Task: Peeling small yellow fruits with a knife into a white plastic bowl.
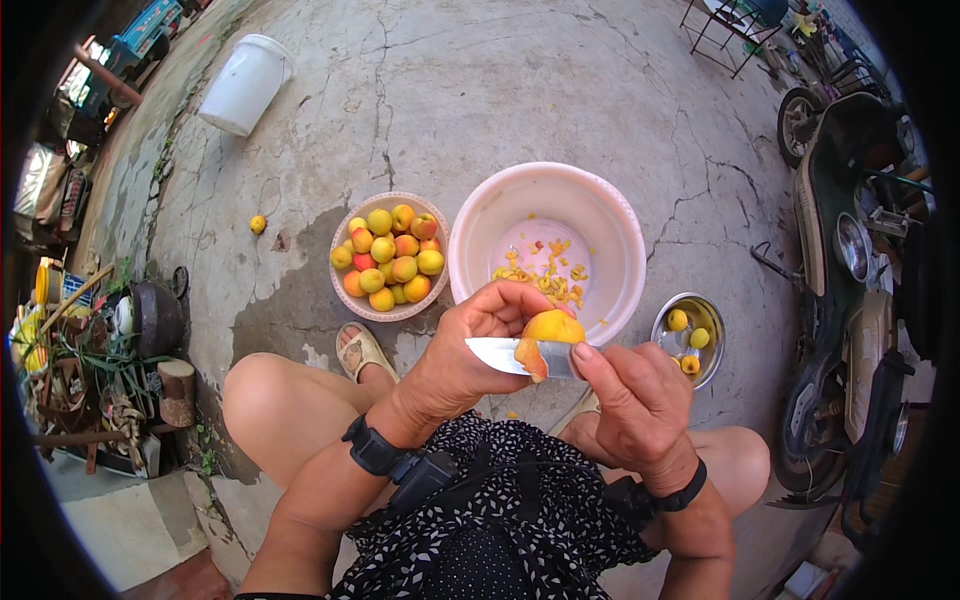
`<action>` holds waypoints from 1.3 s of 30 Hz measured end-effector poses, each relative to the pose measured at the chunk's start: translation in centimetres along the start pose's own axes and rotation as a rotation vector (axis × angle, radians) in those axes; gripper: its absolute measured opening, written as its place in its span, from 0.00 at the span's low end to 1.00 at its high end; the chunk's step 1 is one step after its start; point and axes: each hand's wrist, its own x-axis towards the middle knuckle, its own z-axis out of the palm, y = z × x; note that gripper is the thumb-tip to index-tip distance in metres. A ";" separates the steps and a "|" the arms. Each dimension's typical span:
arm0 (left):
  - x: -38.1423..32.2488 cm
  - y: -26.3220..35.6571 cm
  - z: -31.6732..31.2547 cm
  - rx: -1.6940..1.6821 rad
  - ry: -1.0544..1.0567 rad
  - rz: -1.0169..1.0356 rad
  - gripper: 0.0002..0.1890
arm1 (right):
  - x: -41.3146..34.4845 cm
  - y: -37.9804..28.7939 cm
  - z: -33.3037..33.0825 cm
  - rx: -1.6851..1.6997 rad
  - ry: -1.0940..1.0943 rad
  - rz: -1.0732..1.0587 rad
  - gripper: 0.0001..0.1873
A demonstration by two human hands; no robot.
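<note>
My left hand [469,345] holds a yellow apricot-like fruit [553,328] over the near rim of a pink plastic basin [611,217]. A knife [495,355] is gripped in my right hand [637,397], its blade against the near side of the fruit. A strip of peel [531,358] lies across the blade. Many small peel scraps [551,281] lie in the bottom of the basin. To its left stands a smaller bowl [337,289] heaped with yellow, orange and red fruits [390,251]. A steel bowl [716,330] on the right holds several yellow fruits [699,337].
A white bucket [247,82] lies on the concrete at the upper left. One loose fruit [257,224] is on the ground left of the fruit bowl. A motor scooter [814,300] stands at the right, a dark pot [157,319] and a wood log [177,393] at the left.
</note>
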 end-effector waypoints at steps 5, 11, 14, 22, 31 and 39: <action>-0.1 0.1 -0.2 -0.016 0.011 -0.018 0.31 | -0.2 0.7 0.3 -0.039 0.063 0.029 0.28; -0.1 0.3 -0.4 -0.121 0.011 -0.019 0.32 | 0.0 0.9 -0.2 -0.037 0.056 0.106 0.25; -0.1 0.3 -0.4 -0.090 -0.022 -0.008 0.33 | -0.6 2.3 -0.1 -0.060 0.036 0.231 0.24; 0.3 0.3 0.0 -0.096 -0.015 -0.006 0.34 | 0.0 0.7 -0.5 0.060 0.086 0.160 0.24; 0.2 -0.3 -0.2 0.021 -0.008 0.029 0.33 | 0.0 -0.2 -0.4 0.051 0.032 0.055 0.27; 0.1 0.2 -0.1 0.097 -0.002 -0.045 0.33 | -0.2 0.1 -0.3 0.001 0.050 0.056 0.27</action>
